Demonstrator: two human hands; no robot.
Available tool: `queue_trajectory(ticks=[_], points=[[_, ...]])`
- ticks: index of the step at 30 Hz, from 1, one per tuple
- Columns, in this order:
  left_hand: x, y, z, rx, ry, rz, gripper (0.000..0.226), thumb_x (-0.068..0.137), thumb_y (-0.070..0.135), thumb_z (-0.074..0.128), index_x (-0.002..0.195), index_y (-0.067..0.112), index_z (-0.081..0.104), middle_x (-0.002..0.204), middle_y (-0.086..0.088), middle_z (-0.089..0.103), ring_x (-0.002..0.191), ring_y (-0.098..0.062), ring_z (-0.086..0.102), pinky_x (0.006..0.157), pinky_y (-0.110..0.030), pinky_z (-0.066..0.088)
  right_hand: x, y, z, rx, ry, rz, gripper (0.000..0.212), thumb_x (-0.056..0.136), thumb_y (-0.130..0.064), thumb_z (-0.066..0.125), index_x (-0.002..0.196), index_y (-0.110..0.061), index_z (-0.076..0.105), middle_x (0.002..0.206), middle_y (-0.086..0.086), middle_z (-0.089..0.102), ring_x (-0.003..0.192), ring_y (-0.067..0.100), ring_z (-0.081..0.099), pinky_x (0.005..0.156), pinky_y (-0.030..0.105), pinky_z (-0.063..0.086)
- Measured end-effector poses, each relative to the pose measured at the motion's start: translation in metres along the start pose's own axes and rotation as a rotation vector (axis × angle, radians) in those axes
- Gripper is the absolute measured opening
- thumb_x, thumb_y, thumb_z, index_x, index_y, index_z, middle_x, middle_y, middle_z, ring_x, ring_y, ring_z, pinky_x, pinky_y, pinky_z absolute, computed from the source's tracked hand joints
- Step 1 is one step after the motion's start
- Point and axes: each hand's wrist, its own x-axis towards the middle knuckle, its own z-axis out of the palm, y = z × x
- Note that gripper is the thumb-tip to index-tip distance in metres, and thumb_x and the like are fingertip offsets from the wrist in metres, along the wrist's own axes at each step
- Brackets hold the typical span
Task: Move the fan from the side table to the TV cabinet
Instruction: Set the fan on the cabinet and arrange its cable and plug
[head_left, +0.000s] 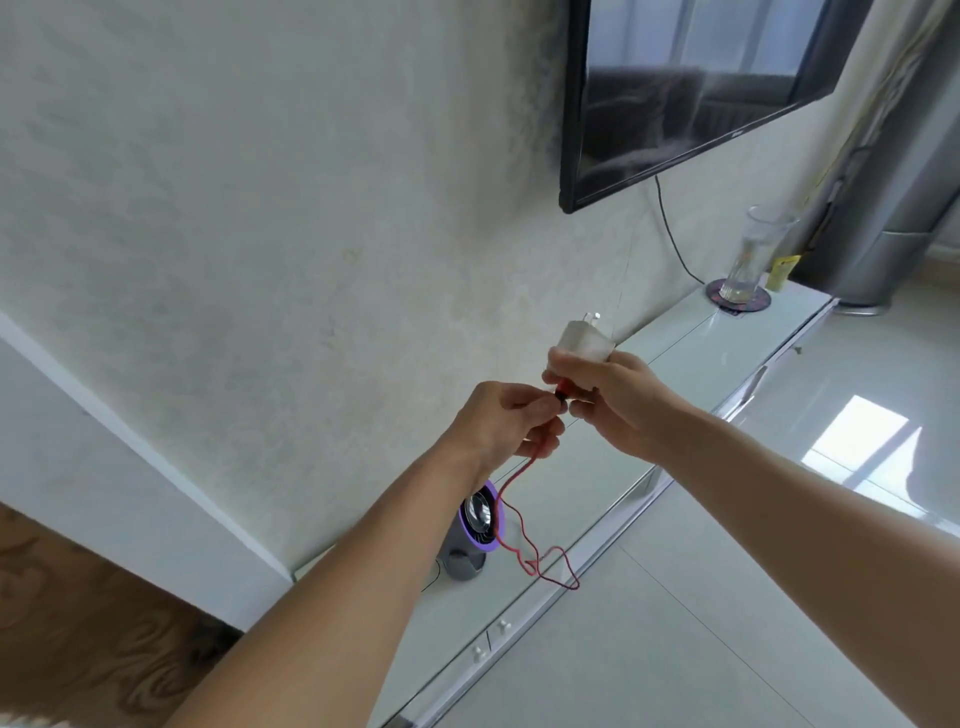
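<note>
L hand (506, 421) pinching, R hand (605, 397) gripping

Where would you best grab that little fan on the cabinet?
By the narrow grey neck below the fan's purple ring, coming from the front right: it stands upright on the cabinet, the wall is close behind, and the red cable trails to its right, so mind that.

No readable text showing anywhere. Small pale mark sitting on TV (675, 93) lower bezel, too blurred to read. Yellow tube (781, 272) on TV cabinet (675, 364) bearing no legible print. Adapter unmarked.
</note>
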Motion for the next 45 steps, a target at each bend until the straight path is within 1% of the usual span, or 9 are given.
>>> queue_trajectory(ticks=[4,8,12,17,20,25,28,38,45], points=[[0.009,0.005,0.015,-0.001,0.092,0.049,0.018,0.092,0.011,0.066,0.102,-0.003,0.071,0.077,-0.01,0.069,0.063,-0.019,0.063,0.069,-0.031,0.055,0.001,-0.007,0.005,-0.096,0.154,0.015,0.031,0.082,-0.034,0.074,0.078,-0.005,0.061,0.073,0.008,0.058,0.07,0.022,0.054,0.07,0.036,0.048],[0.018,0.016,0.021,0.045,0.106,0.149,0.015,0.092,0.013,0.061,0.097,0.004,0.072,0.075,-0.004,0.069,0.065,-0.016,0.063,0.069,-0.032,0.052,0.005,-0.025,0.007,-0.076,0.276,-0.065,0.02,0.083,-0.024,0.07,0.08,-0.006,0.063,0.076,0.008,0.063,0.073,0.024,0.06,0.086,0.046,0.056],[0.033,0.019,0.015,0.249,-0.069,0.183,0.015,0.094,0.013,0.059,0.094,0.017,0.073,0.073,0.005,0.069,0.067,-0.005,0.062,0.073,-0.019,0.049,0.008,-0.057,-0.008,0.115,0.254,-0.168,0.021,0.088,-0.016,0.066,0.102,-0.002,0.058,0.086,0.011,0.064,0.064,0.02,0.065,0.071,0.038,0.058],[0.068,0.016,0.007,0.576,-0.086,0.209,0.015,0.091,0.017,0.066,0.101,0.011,0.075,0.09,-0.002,0.075,0.084,-0.009,0.069,0.074,-0.008,0.048,0.019,-0.087,-0.026,0.184,0.267,-0.219,0.012,0.086,-0.01,0.061,0.091,-0.006,0.051,0.075,0.009,0.056,0.043,0.011,0.037,0.045,0.025,0.033],[0.097,0.011,-0.008,0.747,-0.011,0.195,0.018,0.092,0.023,0.064,0.099,0.011,0.075,0.094,-0.007,0.075,0.083,-0.022,0.069,0.082,-0.032,0.056,0.03,-0.09,-0.034,0.1,0.285,-0.215,0.014,0.083,-0.011,0.064,0.084,-0.007,0.051,0.07,0.008,0.056,0.039,0.01,0.03,0.041,0.022,0.025],[0.131,-0.002,-0.051,0.757,0.139,0.082,0.016,0.093,0.018,0.055,0.086,0.009,0.066,0.083,-0.01,0.071,0.065,-0.028,0.07,0.066,-0.033,0.059,0.049,-0.095,-0.056,-0.021,0.39,-0.242,0.022,0.081,-0.012,0.068,0.094,-0.004,0.053,0.066,0.006,0.057,0.04,0.011,0.029,0.043,0.025,0.02],[0.148,-0.005,-0.076,0.69,0.232,0.064,0.016,0.092,0.02,0.061,0.08,0.01,0.065,0.073,-0.01,0.068,0.066,-0.028,0.068,0.075,-0.042,0.061,0.063,-0.09,-0.063,-0.114,0.444,-0.258,0.021,0.079,-0.013,0.071,0.089,-0.006,0.054,0.067,0.008,0.058,0.038,0.012,0.032,0.041,0.023,0.024],[0.163,-0.022,-0.156,0.86,0.327,-0.002,0.013,0.088,0.031,0.067,0.082,0.019,0.066,0.087,-0.003,0.069,0.084,-0.029,0.065,0.076,-0.035,0.051,0.103,-0.059,-0.081,-0.563,0.572,-0.251,0.031,0.072,-0.017,0.075,0.098,-0.008,0.061,0.065,0.005,0.06,0.035,-0.002,0.045,0.041,0.021,0.037],[0.163,-0.033,-0.184,1.08,0.248,-0.036,0.013,0.095,0.039,0.051,0.09,0.029,0.058,0.103,-0.003,0.06,0.092,-0.025,0.058,0.07,-0.032,0.042,0.125,-0.052,-0.08,-0.819,0.631,-0.231,0.039,0.074,-0.022,0.076,0.101,-0.003,0.057,0.077,0.0,0.049,0.074,0.029,0.051,0.067,0.046,0.052]])
